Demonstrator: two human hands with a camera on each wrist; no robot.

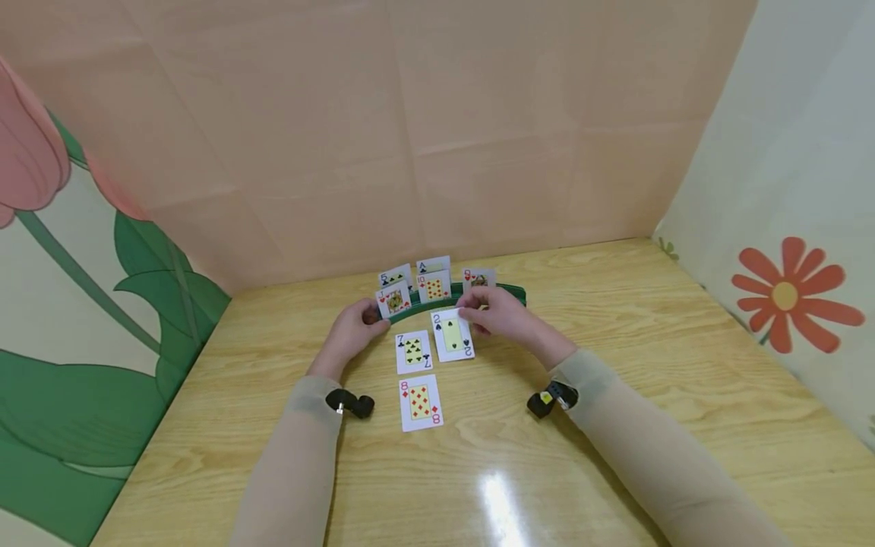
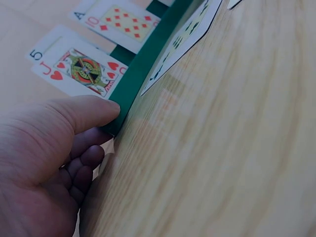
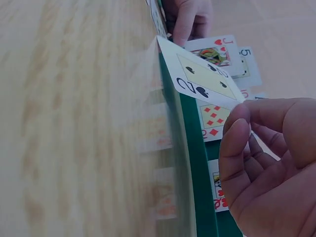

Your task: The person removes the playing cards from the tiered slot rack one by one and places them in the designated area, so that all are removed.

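Note:
A curved green card holder (image 1: 509, 291) stands on the table with playing cards upright in it. Its front row has the jack of hearts (image 1: 393, 301), ten of diamonds (image 1: 434, 287) and queen of hearts (image 1: 478, 279); behind them rise a black five (image 1: 395, 274) and a black ace (image 1: 434, 264). My left hand (image 1: 351, 334) grips the holder's left end, thumb on its front face (image 2: 120, 106). Between thumb and fingertips, my right hand (image 1: 502, 313) pinches a corner of the two of spades (image 3: 200, 74), tilted in front of the holder.
Face up on the wooden table (image 1: 273, 357) lie the seven of clubs (image 1: 413, 352) and, nearer me, the eight of diamonds (image 1: 421, 403). A pink backdrop (image 1: 410, 137) rises behind the table. Flower-patterned panels stand on the left and right.

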